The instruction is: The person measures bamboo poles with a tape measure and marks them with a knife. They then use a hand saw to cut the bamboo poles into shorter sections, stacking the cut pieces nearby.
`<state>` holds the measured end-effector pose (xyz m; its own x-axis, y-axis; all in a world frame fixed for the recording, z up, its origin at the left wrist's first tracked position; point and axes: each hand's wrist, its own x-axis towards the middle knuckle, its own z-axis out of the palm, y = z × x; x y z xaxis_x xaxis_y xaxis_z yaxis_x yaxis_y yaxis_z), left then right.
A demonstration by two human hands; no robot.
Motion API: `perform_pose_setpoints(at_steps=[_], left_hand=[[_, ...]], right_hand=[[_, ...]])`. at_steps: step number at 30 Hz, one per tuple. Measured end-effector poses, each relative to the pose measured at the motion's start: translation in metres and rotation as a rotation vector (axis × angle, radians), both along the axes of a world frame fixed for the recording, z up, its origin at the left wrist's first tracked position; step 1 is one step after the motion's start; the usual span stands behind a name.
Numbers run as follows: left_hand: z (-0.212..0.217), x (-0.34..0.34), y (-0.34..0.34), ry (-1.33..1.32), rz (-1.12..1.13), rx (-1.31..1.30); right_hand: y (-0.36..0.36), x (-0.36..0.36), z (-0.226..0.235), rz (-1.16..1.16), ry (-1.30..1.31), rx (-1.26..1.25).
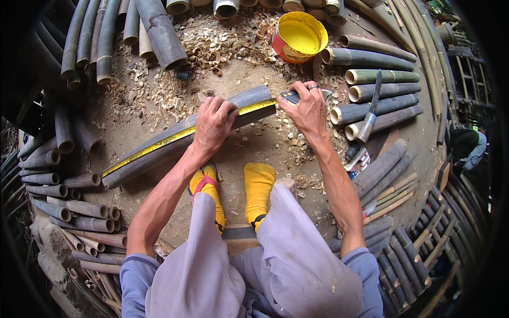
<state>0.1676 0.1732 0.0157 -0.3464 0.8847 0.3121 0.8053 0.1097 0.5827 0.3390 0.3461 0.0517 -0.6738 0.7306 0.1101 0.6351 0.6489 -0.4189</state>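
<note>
A dark grey bamboo pole (pixel 175 127) lies slanting in front of me, its right end higher in the view. Along its length runs the yellow blade (pixel 159 144) of a tape measure, pulled out straight. My left hand (pixel 213 123) is closed over the pole near its middle, fingers curled down at the blade. Whether anything small sits in those fingertips is hidden. Just past the pole's right end, my right hand (pixel 307 110) grips the dark case of the tape measure (pixel 290 97), with a ring on one finger.
Wood chips (pixel 233 45) litter the ground. A yellow-lined red bucket (pixel 299 37) stands beyond my right hand. A knife (pixel 371 108) lies across bamboo pieces (pixel 379 77) at the right. More bamboo (pixel 93 212) is stacked at the left. My yellow-socked feet (pixel 260 188) are below the pole.
</note>
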Motion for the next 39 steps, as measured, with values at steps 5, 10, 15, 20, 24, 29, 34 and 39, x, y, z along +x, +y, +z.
perform_pose_setpoints(at_steps=[5, 10, 15, 20, 24, 29, 34, 39], left_hand=[[-0.007, -0.006, -0.020, 0.063, 0.069, 0.053], [-0.007, -0.014, -0.042, 0.072, 0.107, 0.052], [-0.009, -0.012, -0.055, 0.028, 0.116, 0.068], [-0.014, -0.009, -0.058, 0.033, 0.133, 0.089], [-0.012, -0.006, -0.054, 0.019, 0.146, 0.159], [-0.012, 0.000, -0.055, -0.029, 0.172, 0.162], [-0.013, -0.001, -0.054, -0.050, 0.154, 0.160], [-0.007, 0.000, -0.042, -0.096, 0.088, 0.157]], right_hand=[[-0.003, -0.010, 0.009, 0.023, -0.012, 0.000], [-0.014, -0.013, 0.016, 0.053, 0.021, -0.065], [-0.023, -0.012, 0.024, 0.112, -0.005, -0.030], [-0.027, -0.016, 0.028, 0.128, -0.024, -0.033], [-0.023, -0.018, 0.036, 0.135, -0.052, -0.020], [-0.018, -0.018, 0.036, 0.142, -0.046, -0.009], [-0.022, -0.016, 0.039, 0.102, -0.070, -0.019], [-0.009, -0.007, 0.038, 0.142, 0.028, 0.004]])
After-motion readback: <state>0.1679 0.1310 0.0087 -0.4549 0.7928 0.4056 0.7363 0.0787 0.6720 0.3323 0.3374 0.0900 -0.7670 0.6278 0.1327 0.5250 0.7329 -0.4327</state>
